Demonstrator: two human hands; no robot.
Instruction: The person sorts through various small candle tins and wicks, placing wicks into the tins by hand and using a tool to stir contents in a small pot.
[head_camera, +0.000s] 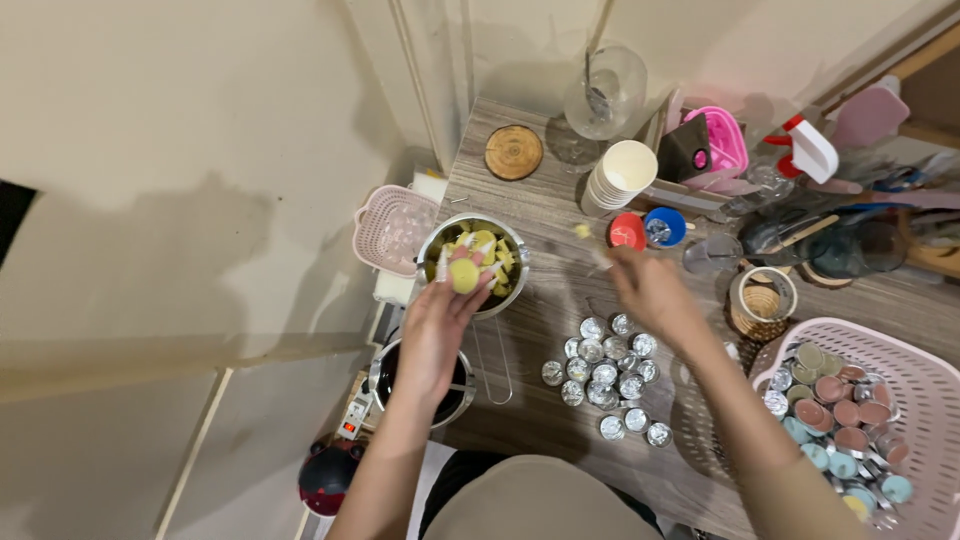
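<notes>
Over the metal pot (474, 262) of yellow chunks, my left hand (440, 325) pinches 1 yellow wax disc (464, 275) in its fingertips; best kept low and centred. My right hand (650, 290) blurs, grip unreadable.

The left hand (437, 335) reaches over a metal pot (474, 262) filled with yellow wax pieces, its fingertips pinching one round yellow wax disc (463, 275) above the pot. The right hand (650, 290), blurred, hovers over the wooden surface (540, 350) near a red cup (627, 231) and a blue cup (664, 226). Below it lies a cluster of empty silver tealight cups (606, 375). A pink basket (900, 370) at the right holds coloured tealight candles. A stack of white paper cups (620, 176) stands behind, beside a round wooden coaster (513, 152)
</notes>
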